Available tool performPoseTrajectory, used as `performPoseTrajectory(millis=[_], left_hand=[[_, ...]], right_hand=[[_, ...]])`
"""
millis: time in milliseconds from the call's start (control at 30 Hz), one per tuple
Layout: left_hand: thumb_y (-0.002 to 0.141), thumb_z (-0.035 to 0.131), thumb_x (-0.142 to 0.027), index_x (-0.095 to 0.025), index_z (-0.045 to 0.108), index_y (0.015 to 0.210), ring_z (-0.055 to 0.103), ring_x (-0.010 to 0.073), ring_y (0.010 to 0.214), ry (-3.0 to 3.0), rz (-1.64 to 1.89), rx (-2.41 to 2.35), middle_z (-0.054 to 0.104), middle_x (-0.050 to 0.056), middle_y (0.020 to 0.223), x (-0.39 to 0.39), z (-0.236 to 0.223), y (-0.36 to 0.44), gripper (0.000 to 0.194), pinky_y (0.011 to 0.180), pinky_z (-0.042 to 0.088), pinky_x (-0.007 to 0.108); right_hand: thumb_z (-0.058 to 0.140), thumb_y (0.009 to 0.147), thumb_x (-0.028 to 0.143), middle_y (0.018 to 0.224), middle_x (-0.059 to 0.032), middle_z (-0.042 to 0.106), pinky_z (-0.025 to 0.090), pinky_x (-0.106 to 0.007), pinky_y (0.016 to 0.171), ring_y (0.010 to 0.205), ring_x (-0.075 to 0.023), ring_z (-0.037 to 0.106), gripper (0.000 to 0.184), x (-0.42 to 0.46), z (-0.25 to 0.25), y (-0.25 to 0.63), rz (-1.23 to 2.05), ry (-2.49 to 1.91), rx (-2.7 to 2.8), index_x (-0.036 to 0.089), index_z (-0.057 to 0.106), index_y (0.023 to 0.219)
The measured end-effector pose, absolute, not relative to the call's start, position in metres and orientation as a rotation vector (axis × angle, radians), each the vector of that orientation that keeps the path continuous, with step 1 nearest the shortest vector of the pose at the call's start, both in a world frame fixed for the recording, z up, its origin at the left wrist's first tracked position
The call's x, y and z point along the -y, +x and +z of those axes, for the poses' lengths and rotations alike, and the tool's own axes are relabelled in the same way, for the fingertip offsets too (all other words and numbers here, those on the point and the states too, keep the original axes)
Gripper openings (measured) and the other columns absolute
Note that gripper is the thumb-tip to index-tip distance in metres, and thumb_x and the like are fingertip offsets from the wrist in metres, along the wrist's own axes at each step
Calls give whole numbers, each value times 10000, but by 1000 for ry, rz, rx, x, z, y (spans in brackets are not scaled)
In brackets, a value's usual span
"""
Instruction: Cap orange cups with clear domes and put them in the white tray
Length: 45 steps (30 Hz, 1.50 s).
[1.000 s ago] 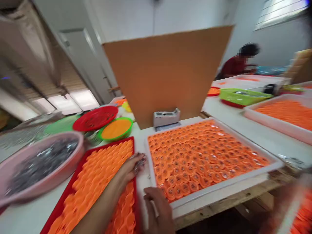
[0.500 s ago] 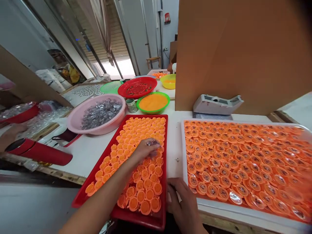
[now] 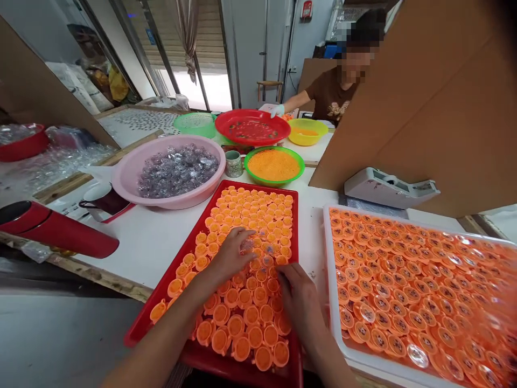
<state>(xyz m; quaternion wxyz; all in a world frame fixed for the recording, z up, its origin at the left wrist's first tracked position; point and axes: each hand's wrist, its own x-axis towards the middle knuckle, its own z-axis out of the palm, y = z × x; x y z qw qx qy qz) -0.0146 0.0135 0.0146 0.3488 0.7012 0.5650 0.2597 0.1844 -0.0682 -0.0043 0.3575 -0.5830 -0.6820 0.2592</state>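
Observation:
A red tray (image 3: 298,226) in front of me holds rows of small orange plastic cups (image 3: 244,298) with orange filling. Over its middle, my left hand (image 3: 234,252) is curled around a few clear plastic pieces (image 3: 246,247). Several cups just right of it have similar clear discs (image 3: 269,249) on them. My right hand (image 3: 301,293) reaches over the tray's right rim, its fingertips together at the cups there. Whatever those fingertips may hold is hidden. To the right, a white tray (image 3: 328,253) is filled with orange cups under clear, printed tops.
A pink basin (image 3: 121,175) of clear plastic pieces stands beyond the red tray, near a green bowl (image 3: 302,171), a tin (image 3: 233,164) and a red basin (image 3: 222,126). A red flask (image 3: 76,234) lies left. Across the table, a co-worker's gloved hand (image 3: 277,111) touches the red basin.
My right hand has moved from outside the tray's near right rim onto the cups. My left hand has shifted slightly left of the disc-topped cups. The view turned, and a co-worker came into sight.

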Motion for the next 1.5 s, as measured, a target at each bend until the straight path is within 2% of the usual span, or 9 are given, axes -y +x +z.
performPoseTrajectory(millis=[233,467,667,833,1000,1100,1233,1367,1500], left_hand=[[862,580,-302,-304,665,1124,512,287,1201,1973,587,-1476,602,60,1216,-6,17,-46,276,1023,430,468],[946,443,-264,-230,626,1068,511,279,1132,2028,536,-1649,601,88,1132,4,26,-54,223,970,413,488],[902,475,-200,-210,569,923,514,273,1035,2075,469,-1708,581,79,1027,6,28,-52,97,906,417,473],[894,512,-296,-214,503,823,530,246,869,2065,403,-1719,543,37,869,14,28,-49,109,813,448,430],[928,481,-338,-235,528,1050,514,282,1105,2143,342,-1620,569,74,1125,26,27,-42,166,942,408,484],[919,494,-311,-249,456,1267,371,341,1322,2176,277,-1704,487,116,1345,27,20,-40,355,1048,304,565],[859,591,-423,-252,323,1416,234,416,1404,2176,254,-1773,403,145,1459,27,12,-44,640,1082,206,640],[938,453,-302,-284,480,1295,322,383,1359,2244,308,-1718,494,107,1392,32,14,-45,359,1059,239,631],[930,428,-171,-226,619,1032,502,293,1124,2344,432,-1455,610,93,1120,48,25,-31,223,961,365,508]], right_hand=[[562,812,33,942,-101,621,488,-352,786,905,-252,577,238,36,-5,166,618,-1458,1985,167,682,969],[503,878,108,840,-85,620,462,-322,720,801,-218,570,184,27,-15,165,648,-1459,1950,171,674,849],[479,923,242,856,-76,676,478,-319,675,754,-207,611,186,38,-7,174,668,-1559,1699,177,652,900],[521,893,306,904,-63,708,520,-327,696,802,-214,658,197,56,-4,187,827,-1581,1543,199,659,984],[615,851,358,677,11,601,494,-279,548,591,-160,587,159,76,7,199,1158,-1472,1176,208,559,858],[655,836,378,669,14,620,515,-285,569,588,-157,601,210,88,9,202,1312,-1416,1034,207,551,901],[697,811,397,683,-4,649,542,-303,603,613,-165,624,253,101,5,202,1416,-1388,961,196,581,911],[726,793,395,676,-7,665,544,-294,575,597,-165,632,261,108,4,202,1419,-1345,883,203,565,866],[741,790,380,738,-22,683,559,-295,593,679,-189,677,259,117,5,210,1361,-1344,851,204,564,863]])
